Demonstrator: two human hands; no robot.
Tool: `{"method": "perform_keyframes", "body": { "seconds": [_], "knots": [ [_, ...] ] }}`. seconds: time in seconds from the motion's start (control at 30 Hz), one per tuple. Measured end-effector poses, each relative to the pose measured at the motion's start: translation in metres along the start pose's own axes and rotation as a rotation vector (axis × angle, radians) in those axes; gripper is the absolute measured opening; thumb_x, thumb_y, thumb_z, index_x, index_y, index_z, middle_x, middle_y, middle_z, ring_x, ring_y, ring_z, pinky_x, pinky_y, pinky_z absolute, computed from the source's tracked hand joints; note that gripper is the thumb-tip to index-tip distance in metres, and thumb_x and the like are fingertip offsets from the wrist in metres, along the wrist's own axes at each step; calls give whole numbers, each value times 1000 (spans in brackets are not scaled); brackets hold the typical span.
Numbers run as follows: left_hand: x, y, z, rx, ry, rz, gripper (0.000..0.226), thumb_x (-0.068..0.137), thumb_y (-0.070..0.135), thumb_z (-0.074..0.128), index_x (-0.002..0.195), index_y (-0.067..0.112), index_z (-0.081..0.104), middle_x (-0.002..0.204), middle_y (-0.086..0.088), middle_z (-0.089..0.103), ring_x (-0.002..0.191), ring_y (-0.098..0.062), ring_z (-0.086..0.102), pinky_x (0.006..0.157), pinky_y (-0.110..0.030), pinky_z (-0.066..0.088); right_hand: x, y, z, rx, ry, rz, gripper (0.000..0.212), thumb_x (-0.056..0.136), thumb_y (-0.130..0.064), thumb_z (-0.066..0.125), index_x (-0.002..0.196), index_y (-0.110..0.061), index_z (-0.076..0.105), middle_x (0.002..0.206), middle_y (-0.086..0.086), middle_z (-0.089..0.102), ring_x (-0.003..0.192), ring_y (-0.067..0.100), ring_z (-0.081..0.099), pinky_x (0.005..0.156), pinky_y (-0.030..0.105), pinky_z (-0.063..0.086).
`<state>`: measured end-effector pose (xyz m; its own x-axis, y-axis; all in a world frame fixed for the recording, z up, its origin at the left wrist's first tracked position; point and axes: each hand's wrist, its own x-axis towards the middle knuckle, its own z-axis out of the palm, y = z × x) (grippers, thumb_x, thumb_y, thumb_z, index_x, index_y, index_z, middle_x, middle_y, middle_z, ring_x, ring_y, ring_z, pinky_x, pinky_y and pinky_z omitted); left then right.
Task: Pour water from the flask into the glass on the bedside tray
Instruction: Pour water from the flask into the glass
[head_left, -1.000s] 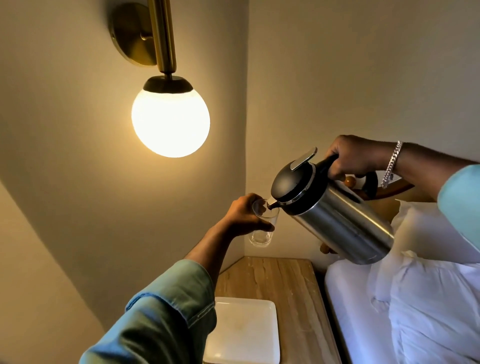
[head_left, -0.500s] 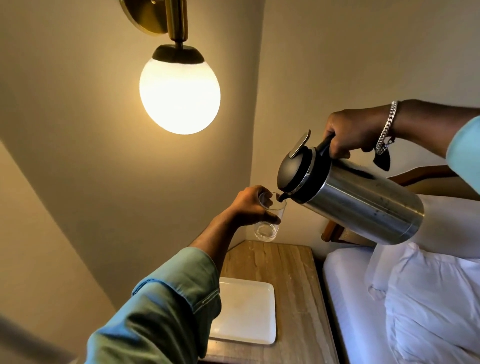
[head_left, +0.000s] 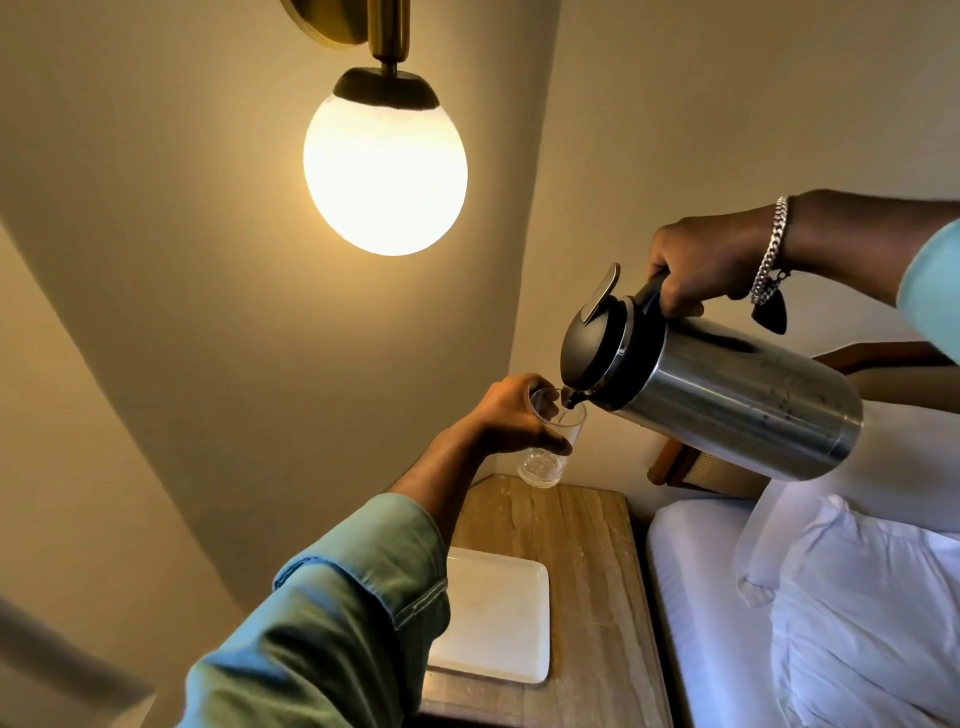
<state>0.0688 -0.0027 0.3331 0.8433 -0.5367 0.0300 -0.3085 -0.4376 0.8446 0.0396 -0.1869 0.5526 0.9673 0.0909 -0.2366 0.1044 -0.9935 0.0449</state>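
Note:
My left hand (head_left: 511, 418) grips a clear glass (head_left: 548, 457) and holds it in the air above the far end of the bedside table. My right hand (head_left: 698, 265) clasps the black handle of a steel flask (head_left: 727, 395) with a black lid. The flask is tipped steeply, almost lying flat, and its small spout sits right over the glass's rim. A little water shows in the bottom of the glass. The white square tray (head_left: 498, 623) lies on the table below, nearer to me, with nothing on it.
A lit globe wall lamp (head_left: 384, 166) hangs close above and left of the hands. The wooden bedside table (head_left: 587, 571) fills the corner between the wall and a bed with white pillows (head_left: 857, 597). A wooden headboard (head_left: 691, 467) stands behind the flask.
The flask has tipped further, its base rising, while the spout stays at the glass's rim. The view has shifted, with the lamp higher in frame.

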Motion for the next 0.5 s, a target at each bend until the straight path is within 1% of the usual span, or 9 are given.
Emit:
{"method": "perform_keyframes", "body": {
  "seconds": [0.03, 0.1, 0.17, 0.27, 0.37, 0.5],
  "knots": [
    [0, 0, 0, -2, -1, -2, 66, 55, 30, 86, 113, 19, 55, 98, 12, 58, 86, -1, 57, 68, -12, 43, 2, 0, 0, -16, -3, -4, 21, 62, -1, 68, 44, -11, 62, 32, -7, 48, 28, 2, 42, 28, 14, 30],
    [0, -3, 1, -4, 2, -3, 66, 56, 29, 85, 114, 19, 55, 99, 11, 58, 86, -2, 57, 68, -12, 42, 6, -2, -1, -52, -12, -14, 24, 62, -4, 69, 42, -13, 61, 33, -7, 50, 36, 5, 44, 37, 19, 35],
    [0, -6, 3, 1, 5, -5, 67, 57, 28, 85, 115, 18, 55, 104, 8, 58, 90, -6, 57, 71, -13, 43, 9, -4, -3, -70, -13, -19, 25, 61, -5, 69, 40, -14, 60, 35, -6, 51, 44, 11, 45, 45, 25, 36],
    [0, -11, 5, 9, 18, -12, 69, 57, 27, 85, 118, 16, 54, 109, 4, 59, 94, -10, 56, 76, -16, 44, 13, -8, -7, -103, -3, -18, 25, 58, -4, 69, 38, -14, 59, 32, -6, 50, 46, 14, 45, 47, 26, 36],
    [0, -14, 7, 0, 24, -15, 72, 57, 27, 86, 120, 14, 53, 117, -3, 62, 97, -12, 58, 82, -21, 47, 16, -12, -12, -128, -12, -33, 22, 57, -2, 70, 41, -13, 60, 32, -7, 49, 47, 15, 46, 47, 26, 36],
    [0, -17, 9, -3, 37, -17, 70, 56, 28, 86, 118, 16, 54, 115, -2, 62, 97, -12, 58, 79, -19, 46, 19, -15, -17, -158, -15, -43, 18, 57, -2, 70, 44, -12, 63, 35, -6, 50, 47, 16, 46, 46, 25, 36]
  ]
}}
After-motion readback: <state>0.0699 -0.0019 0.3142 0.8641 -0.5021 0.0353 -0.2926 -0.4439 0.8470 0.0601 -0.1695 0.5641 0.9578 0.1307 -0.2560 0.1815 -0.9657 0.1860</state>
